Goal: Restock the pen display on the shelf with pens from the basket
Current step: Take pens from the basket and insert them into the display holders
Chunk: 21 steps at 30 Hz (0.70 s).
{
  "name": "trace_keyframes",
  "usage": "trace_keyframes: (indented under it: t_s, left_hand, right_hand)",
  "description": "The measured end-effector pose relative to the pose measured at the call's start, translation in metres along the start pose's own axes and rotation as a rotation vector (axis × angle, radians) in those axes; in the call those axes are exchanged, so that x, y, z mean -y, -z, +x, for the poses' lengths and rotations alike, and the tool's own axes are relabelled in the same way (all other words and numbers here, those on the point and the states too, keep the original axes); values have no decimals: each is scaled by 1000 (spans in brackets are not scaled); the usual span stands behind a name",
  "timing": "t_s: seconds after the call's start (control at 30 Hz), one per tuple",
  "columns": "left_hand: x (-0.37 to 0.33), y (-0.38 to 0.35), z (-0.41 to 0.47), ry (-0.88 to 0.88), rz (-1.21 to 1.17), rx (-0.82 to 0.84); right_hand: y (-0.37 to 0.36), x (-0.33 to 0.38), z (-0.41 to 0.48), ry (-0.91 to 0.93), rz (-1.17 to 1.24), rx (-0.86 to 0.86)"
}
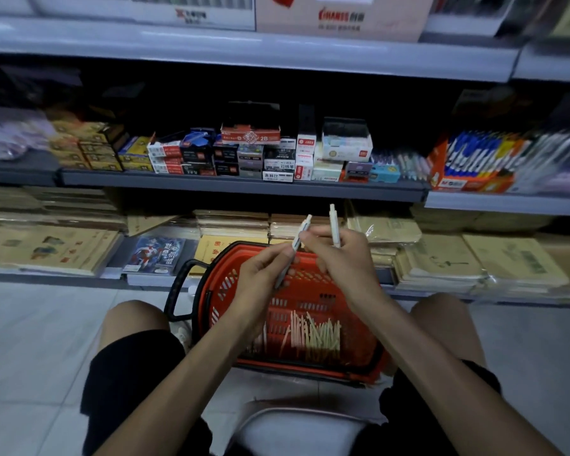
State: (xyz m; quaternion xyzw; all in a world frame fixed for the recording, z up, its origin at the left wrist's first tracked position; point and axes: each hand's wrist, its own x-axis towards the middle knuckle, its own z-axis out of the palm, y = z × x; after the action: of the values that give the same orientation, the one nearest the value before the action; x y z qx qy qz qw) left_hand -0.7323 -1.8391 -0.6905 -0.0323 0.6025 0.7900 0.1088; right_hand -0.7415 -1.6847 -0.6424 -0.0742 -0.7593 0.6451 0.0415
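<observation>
Pens, two: white pen gripped by left hand, cream pen by right hand, hands close together over red basket at 6 o'clock holding loose pens, seemingly raised for shelf pen display at 2 o'clock.

The clearest marking is "2B", printed on the red front band of a red-and-white box that sits on top of the stacked packs on the middle shelf. On the top shelf, a tan cardboard carton carries a red logo in Latin capitals reading roughly "CHANSS", followed by red Chinese characters. The grey line beneath it is too blurred to read. A white pack at the middle shelf's front edge bears dark Chinese characters, but they are not legible. Labels on the other packs, the orange display box and the blue comic cover are likewise too blurred.
</observation>
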Motion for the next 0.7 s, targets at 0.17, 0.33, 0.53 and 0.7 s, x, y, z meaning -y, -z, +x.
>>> trace_keyframes:
  t_s: [0.17,0.33,0.53,0.7]
  left_hand:
    - [-47,-15,17,-109,-40,-27]
    - [-88,-21,27,-229,-33,-30]
    - [-152,-15,42,-543,183,-82]
    - [-206,-7,65,-685,298,-117]
  right_hand:
    - [5,56,18,137,44,-10]
    - [3,102,37,280,-24,-28]
    - [-7,163,60,413,-44,-35]
    - [-21,206,80,490,-25,-60]
